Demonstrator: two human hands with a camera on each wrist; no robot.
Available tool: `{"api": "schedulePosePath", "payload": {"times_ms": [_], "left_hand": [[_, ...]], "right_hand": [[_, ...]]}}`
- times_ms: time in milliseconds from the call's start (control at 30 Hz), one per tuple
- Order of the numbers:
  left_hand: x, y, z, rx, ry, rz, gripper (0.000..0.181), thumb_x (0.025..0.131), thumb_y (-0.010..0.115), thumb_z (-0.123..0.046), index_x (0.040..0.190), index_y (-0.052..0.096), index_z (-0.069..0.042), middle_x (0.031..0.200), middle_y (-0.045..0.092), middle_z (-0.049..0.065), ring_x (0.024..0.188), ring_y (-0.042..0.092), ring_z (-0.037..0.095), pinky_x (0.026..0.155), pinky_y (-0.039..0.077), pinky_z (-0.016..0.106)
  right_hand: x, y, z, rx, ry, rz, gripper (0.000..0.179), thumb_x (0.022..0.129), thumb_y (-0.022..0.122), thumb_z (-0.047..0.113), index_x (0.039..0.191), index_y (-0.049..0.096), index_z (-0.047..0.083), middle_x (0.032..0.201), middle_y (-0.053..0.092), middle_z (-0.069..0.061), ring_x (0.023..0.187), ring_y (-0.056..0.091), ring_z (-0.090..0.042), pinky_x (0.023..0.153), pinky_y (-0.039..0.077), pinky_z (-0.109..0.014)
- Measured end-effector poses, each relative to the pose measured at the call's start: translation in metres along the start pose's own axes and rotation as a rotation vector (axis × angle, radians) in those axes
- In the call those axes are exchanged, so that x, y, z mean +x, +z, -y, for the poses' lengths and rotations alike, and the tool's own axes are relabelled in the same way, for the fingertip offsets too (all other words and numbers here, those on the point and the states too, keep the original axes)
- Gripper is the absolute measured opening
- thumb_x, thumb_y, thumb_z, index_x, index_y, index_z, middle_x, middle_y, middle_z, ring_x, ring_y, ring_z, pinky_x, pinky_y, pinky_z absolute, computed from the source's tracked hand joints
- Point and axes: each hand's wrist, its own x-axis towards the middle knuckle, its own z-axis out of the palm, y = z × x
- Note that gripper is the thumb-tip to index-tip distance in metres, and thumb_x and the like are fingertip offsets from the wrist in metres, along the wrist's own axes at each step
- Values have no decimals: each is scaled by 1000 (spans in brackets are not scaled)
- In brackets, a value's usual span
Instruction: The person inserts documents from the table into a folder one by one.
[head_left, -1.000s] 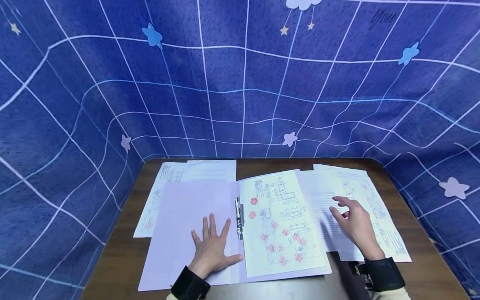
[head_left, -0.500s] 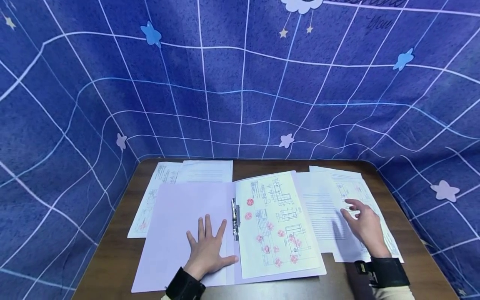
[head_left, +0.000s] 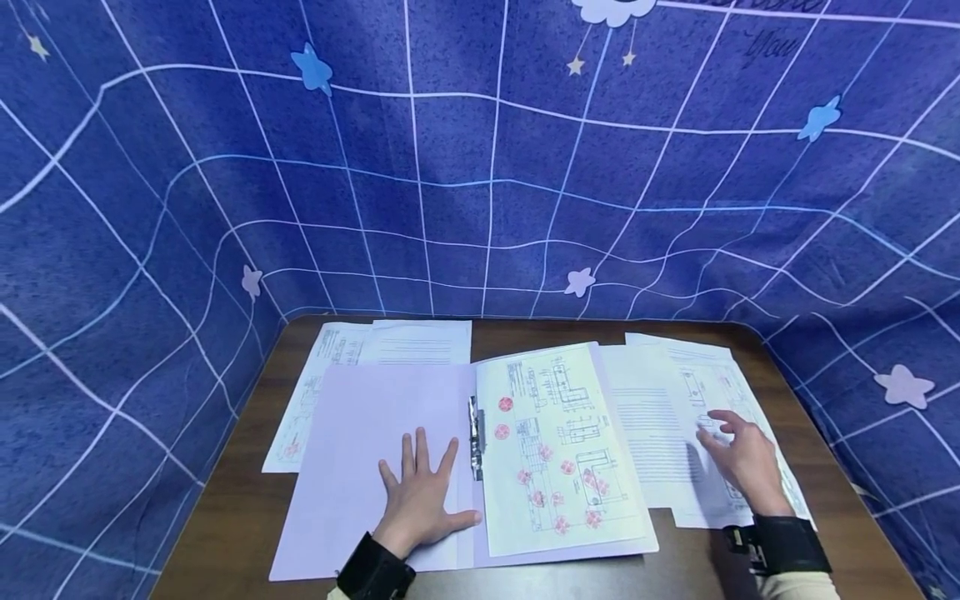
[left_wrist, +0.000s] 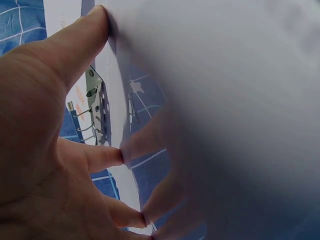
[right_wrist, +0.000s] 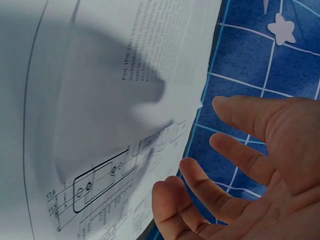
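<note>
A lilac folder point(head_left: 375, 408) lies spread on the table, with a metal clip point(head_left: 476, 437) along its spine. On its right side lies a drawing sheet point(head_left: 543, 450) with several red stamp marks. My left hand point(head_left: 420, 508) rests with spread fingers on the folder's left cover, thumb pointing at the spine; the left wrist view shows fingertips touching the smooth surface. Over the papers to the right, my right hand point(head_left: 746, 467) hovers with loosely bent fingers and nothing between them. Beneath it are a text sheet point(head_left: 645, 417) and another drawing sheet point(head_left: 693, 379), overlapping; its shadow falls on them in the right wrist view.
More printed sheets point(head_left: 420, 342) stick out from behind the folder at the upper left. The brown wooden table point(head_left: 547, 330) ends against a blue curtain point(head_left: 450, 200) with white grid lines and stars, which also closes off both sides.
My right hand has moved right and a little nearer, from over the text sheet to over the drawing sheet at the outer right. The left hand stays spread on the folder.
</note>
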Motion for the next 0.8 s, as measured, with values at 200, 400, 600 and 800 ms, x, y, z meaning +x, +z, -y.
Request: {"api": "schedulePosePath", "payload": {"times_ms": [200, 400, 600, 800], "left_hand": [[0, 0, 0, 8, -2, -3, 112, 68, 81, -72, 156, 45, -12, 160, 15, 41, 147, 9, 64, 99, 7, 91], [0, 0, 0, 7, -5, 0, 112, 68, 81, -72, 156, 45, -12, 161, 15, 41, 147, 9, 63, 99, 7, 90], [0, 0, -1, 14, -7, 5, 112, 69, 80, -73, 156, 45, -12, 161, 15, 41, 147, 9, 63, 99, 7, 90], [0, 0, 0, 15, -13, 7, 112, 69, 81, -73, 157, 44, -13, 161, 15, 40, 148, 9, 62, 100, 8, 90]], "right_hand": [[2, 2, -4, -28, 24, 44, 53, 90, 74, 21, 134, 56, -3, 126, 57, -41, 112, 54, -59, 82, 47, -61], [5, 7, -3, -30, 67, 72, 60, 90, 74, 24, 140, 52, -1, 128, 54, -40, 114, 52, -59, 85, 45, -64], [5, 10, -2, -31, 57, 68, 61, 91, 74, 24, 141, 50, -1, 126, 54, -40, 114, 50, -61, 85, 44, -66], [7, 12, 0, -36, 62, 78, 65, 90, 76, 25, 143, 48, -1, 127, 52, -40, 114, 49, -61, 84, 45, -65]]}}
